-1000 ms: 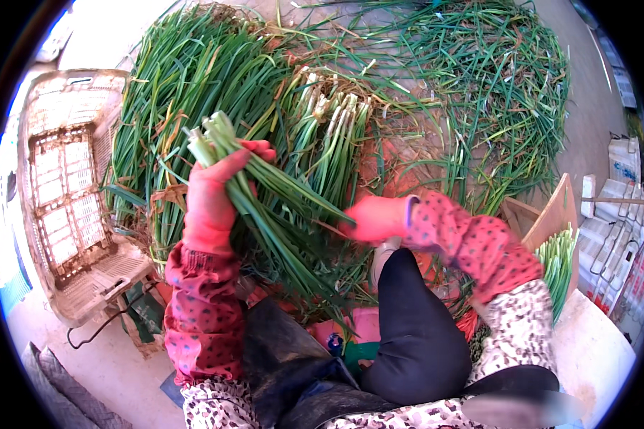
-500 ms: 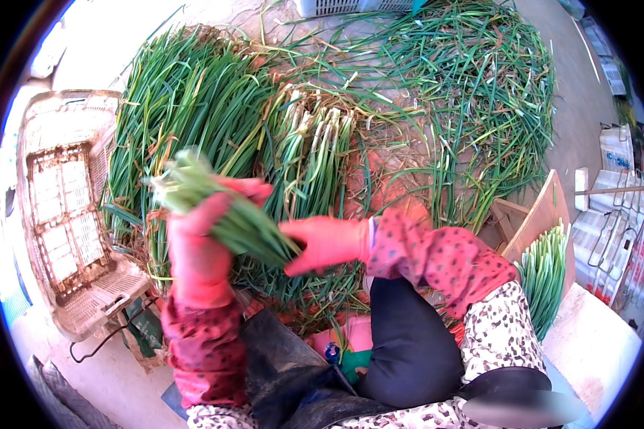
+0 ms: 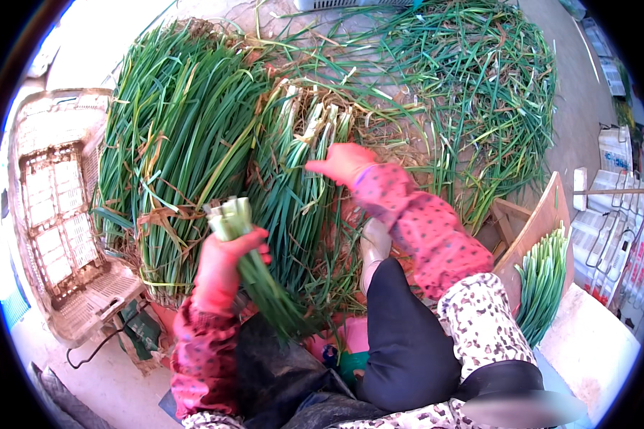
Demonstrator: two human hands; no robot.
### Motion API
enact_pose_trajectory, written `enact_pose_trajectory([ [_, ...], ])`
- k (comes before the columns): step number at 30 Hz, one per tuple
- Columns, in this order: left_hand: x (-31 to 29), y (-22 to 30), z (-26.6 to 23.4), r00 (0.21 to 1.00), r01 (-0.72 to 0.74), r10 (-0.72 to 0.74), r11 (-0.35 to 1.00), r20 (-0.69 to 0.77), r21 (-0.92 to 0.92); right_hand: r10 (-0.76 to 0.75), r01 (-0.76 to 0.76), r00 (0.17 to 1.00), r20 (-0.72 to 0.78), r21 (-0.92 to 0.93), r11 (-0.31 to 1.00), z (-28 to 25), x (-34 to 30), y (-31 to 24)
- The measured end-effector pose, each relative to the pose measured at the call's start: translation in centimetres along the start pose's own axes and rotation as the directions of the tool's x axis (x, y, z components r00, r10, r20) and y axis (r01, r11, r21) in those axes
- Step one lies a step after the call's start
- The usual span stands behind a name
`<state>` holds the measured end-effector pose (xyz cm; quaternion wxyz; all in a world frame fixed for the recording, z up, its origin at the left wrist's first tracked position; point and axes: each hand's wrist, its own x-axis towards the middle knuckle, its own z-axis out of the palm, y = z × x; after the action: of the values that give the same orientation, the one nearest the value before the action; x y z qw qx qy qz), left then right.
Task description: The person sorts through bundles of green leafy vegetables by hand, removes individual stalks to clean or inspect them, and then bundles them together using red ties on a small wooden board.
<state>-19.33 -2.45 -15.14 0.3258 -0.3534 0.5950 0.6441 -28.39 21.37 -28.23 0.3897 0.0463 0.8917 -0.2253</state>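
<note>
My left hand (image 3: 222,268), in a red glove, is closed around a bunch of garlic chives (image 3: 270,289). The bunch's pale cut ends stick up above the fist, and its green leaves hang down to the right over my lap. Also in a red glove, my right hand (image 3: 347,164) is over the right side of the middle pile of chives (image 3: 293,154), thumb stretched out to the left. I see nothing in it, though its other fingers are partly hidden. A larger pile of chives (image 3: 182,136) lies to the left, leaves toward me.
Loose leaves and trimmings (image 3: 472,100) spread over the floor at far right. A dirty plastic crate (image 3: 96,300) stands at left. At right, a bundle of chives (image 3: 542,286) leans by a wooden board (image 3: 551,200). Another crate (image 3: 350,6) shows at the top edge.
My right hand has let go of the bunch's leaves and moved up to the middle pile. My left hand has lowered slightly and moved right, with the bunch now more upright.
</note>
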Motion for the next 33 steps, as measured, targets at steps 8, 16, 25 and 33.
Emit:
enact_pose_trajectory([
  [8,9.1,-6.0,3.9,0.985,-0.106,0.095,0.992,0.141,0.073,-0.076,0.013,0.994,0.083,0.588,0.809,2.4,0.9,3.2],
  [16,14.0,-8.1,7.0,0.956,-0.276,0.251,0.947,0.154,0.167,-0.079,-0.214,0.941,0.328,0.760,0.614,1.0,0.0,4.3],
  [25,18.0,-10.6,6.6,0.972,-0.230,0.232,0.918,0.032,0.322,-0.147,0.048,0.989,0.033,0.856,0.516,-16.7,-5.7,8.1],
  [33,16.7,-6.8,3.0,0.995,-0.067,0.076,0.988,0.064,-0.138,0.107,-0.325,0.921,-0.375,-0.588,0.740,-17.1,-4.3,16.7],
])
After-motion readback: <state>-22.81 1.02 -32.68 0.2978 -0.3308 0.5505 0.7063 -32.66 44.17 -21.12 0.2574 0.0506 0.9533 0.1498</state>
